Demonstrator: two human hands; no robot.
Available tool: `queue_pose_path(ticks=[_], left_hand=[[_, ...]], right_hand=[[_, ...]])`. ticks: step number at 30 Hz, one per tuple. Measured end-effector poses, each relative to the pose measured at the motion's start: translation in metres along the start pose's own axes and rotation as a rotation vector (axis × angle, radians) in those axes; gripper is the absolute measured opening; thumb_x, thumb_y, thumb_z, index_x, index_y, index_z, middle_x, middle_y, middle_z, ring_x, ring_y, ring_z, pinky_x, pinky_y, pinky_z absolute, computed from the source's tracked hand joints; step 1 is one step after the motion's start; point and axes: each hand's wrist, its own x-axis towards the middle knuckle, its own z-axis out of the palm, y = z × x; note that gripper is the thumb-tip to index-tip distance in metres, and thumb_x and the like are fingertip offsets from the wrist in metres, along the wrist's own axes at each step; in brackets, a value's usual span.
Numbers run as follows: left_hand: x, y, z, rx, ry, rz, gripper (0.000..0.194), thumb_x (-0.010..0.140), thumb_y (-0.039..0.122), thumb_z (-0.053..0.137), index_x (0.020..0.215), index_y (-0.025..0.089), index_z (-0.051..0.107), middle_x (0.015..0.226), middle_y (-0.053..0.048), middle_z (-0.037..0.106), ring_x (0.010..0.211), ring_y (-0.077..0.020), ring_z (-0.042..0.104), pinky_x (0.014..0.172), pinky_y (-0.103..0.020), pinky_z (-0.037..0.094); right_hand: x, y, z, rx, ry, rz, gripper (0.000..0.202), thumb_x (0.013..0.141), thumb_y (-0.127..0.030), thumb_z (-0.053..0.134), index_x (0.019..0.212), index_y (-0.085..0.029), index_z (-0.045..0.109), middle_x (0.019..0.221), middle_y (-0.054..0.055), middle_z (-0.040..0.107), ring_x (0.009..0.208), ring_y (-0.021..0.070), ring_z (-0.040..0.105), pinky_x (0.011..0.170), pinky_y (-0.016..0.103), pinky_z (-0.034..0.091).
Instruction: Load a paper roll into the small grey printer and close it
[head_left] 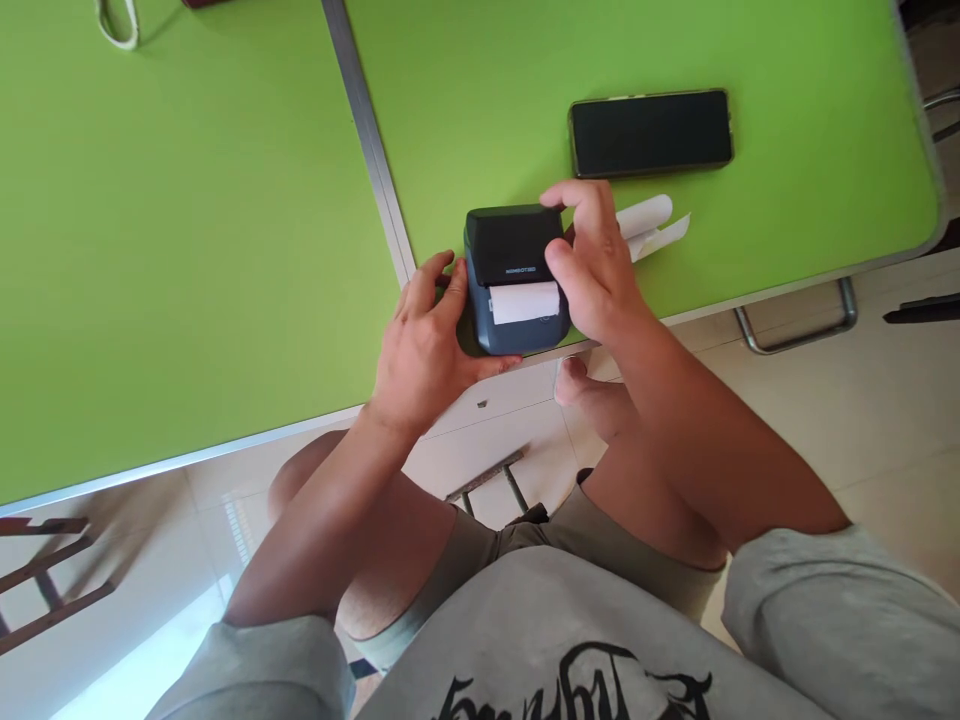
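Note:
A small dark blue label printer (517, 260) with a black lid sits near the front edge of the green table. White paper (525, 302) sticks out of the slot below its lid. My left hand (427, 345) grips its left side, with the fingers along the side and the thumb at the front edge. On the right, my right hand (592, 255) curls around the printer, its fingertips at the far right corner and its thumb on the lid's edge. Partly hidden behind my right hand lies a curled piece of white paper (649, 215).
A black smartphone (651, 133) lies beyond the paper. Metal trim (367, 130) runs along the seam between the green tabletops (202, 220). A white loop (118, 25) is at the far left. Below the table are a metal leg (799, 325) and my knees.

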Motion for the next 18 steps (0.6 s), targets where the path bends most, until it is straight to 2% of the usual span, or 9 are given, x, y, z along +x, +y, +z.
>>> queue_pose_path(ticks=[4, 6, 9, 11, 13, 15, 18], left_hand=[[-0.001, 0.001, 0.005, 0.003, 0.029, 0.008, 0.111, 0.075, 0.08, 0.076, 0.161, 0.019, 0.039, 0.155, -0.022, 0.052, 0.144, -0.0437, 0.052, 0.119, -0.057, 0.048], [-0.001, 0.001, 0.007, 0.007, 0.037, 0.007, 0.112, 0.077, 0.083, 0.072, 0.161, 0.017, 0.037, 0.156, -0.024, 0.051, 0.146, -0.0449, 0.05, 0.12, -0.059, 0.046], [-0.001, 0.002, 0.008, 0.022, 0.042, 0.014, 0.112, 0.079, 0.087, 0.064, 0.159, 0.014, 0.037, 0.157, -0.026, 0.05, 0.147, -0.0452, 0.049, 0.121, -0.06, 0.043], [-0.001, 0.002, 0.009, 0.039, 0.041, 0.015, 0.111, 0.079, 0.089, 0.061, 0.158, 0.015, 0.038, 0.156, -0.025, 0.051, 0.146, -0.045, 0.049, 0.121, -0.06, 0.042], [-0.002, 0.002, 0.009, 0.059, 0.039, 0.01, 0.11, 0.079, 0.091, 0.058, 0.158, 0.017, 0.039, 0.155, -0.024, 0.053, 0.145, -0.0442, 0.051, 0.121, -0.059, 0.042], [-0.002, 0.002, 0.008, 0.073, 0.035, 0.011, 0.113, 0.077, 0.094, 0.056, 0.158, 0.018, 0.039, 0.154, -0.023, 0.054, 0.143, -0.0431, 0.053, 0.12, -0.056, 0.043], [-0.003, 0.0, 0.007, 0.077, 0.023, 0.022, 0.118, 0.074, 0.097, 0.053, 0.159, 0.017, 0.038, 0.152, -0.023, 0.056, 0.141, -0.0426, 0.055, 0.12, -0.054, 0.044]], right_hand=[[-0.001, -0.001, -0.007, 0.062, -0.083, 0.103, 0.059, 0.09, -0.069, 0.062, 0.136, -0.034, 0.049, 0.139, 0.007, 0.058, 0.114, 0.0247, 0.062, 0.094, 0.043, 0.058], [-0.001, -0.002, -0.011, 0.091, -0.09, 0.137, 0.064, 0.085, -0.061, 0.072, 0.138, -0.034, 0.047, 0.134, 0.006, 0.06, 0.103, 0.0226, 0.064, 0.083, 0.04, 0.058], [0.001, -0.007, -0.015, 0.088, -0.076, 0.106, 0.061, 0.082, -0.053, 0.075, 0.133, -0.033, 0.048, 0.096, -0.002, 0.063, 0.075, 0.0177, 0.062, 0.068, 0.036, 0.053], [0.006, -0.015, -0.018, 0.096, -0.023, 0.031, 0.048, 0.083, -0.047, 0.072, 0.123, -0.031, 0.05, 0.068, -0.008, 0.05, 0.058, 0.0158, 0.052, 0.061, 0.034, 0.047], [0.014, -0.027, -0.02, 0.119, 0.055, -0.026, 0.029, 0.089, -0.043, 0.066, 0.112, -0.03, 0.053, 0.059, -0.011, 0.043, 0.05, 0.015, 0.046, 0.058, 0.033, 0.042], [0.023, -0.039, -0.022, 0.157, 0.136, -0.046, 0.012, 0.097, -0.039, 0.061, 0.101, -0.029, 0.055, 0.066, -0.009, 0.054, 0.05, 0.013, 0.052, 0.056, 0.032, 0.042], [0.033, -0.052, -0.024, 0.175, 0.156, -0.073, 0.006, 0.1, -0.029, 0.058, 0.094, -0.026, 0.056, 0.086, -0.003, 0.069, 0.066, 0.0124, 0.07, 0.058, 0.03, 0.046]])
